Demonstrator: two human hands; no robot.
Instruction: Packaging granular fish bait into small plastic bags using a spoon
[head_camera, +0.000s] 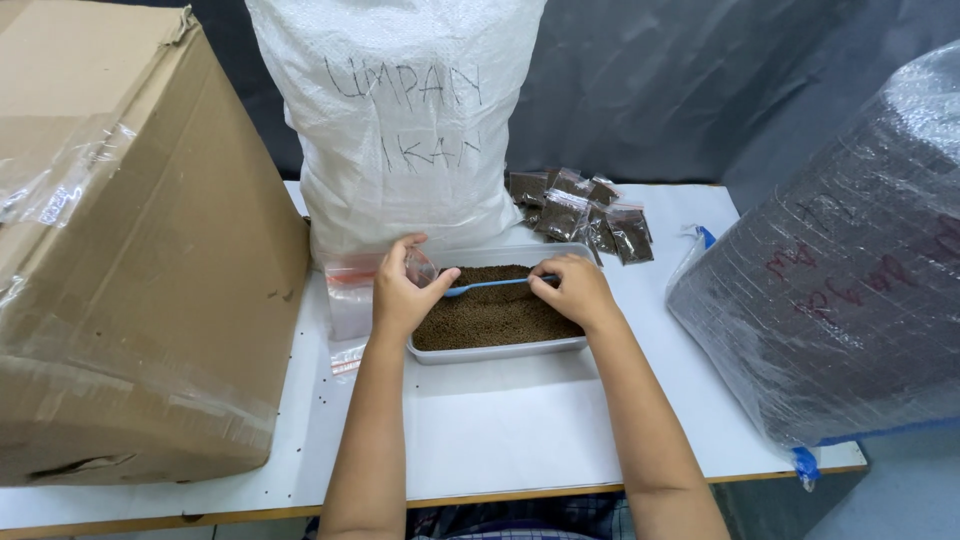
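A clear shallow tray (500, 348) filled with small brown pellets (495, 315) sits on the white table. My left hand (402, 293) holds a small clear plastic bag (421, 266) open at the tray's left edge. My right hand (572, 288) grips the handle of a blue spoon (490, 285), whose bowl points toward the bag's mouth over the pellets.
A big cardboard box (130, 240) stands at the left and a large white woven sack (400, 120) behind the tray. Several filled small bags (585, 212) lie at the back. A stack of empty zip bags (350, 290) lies left of the tray. A bubble-wrapped bundle (830, 280) fills the right.
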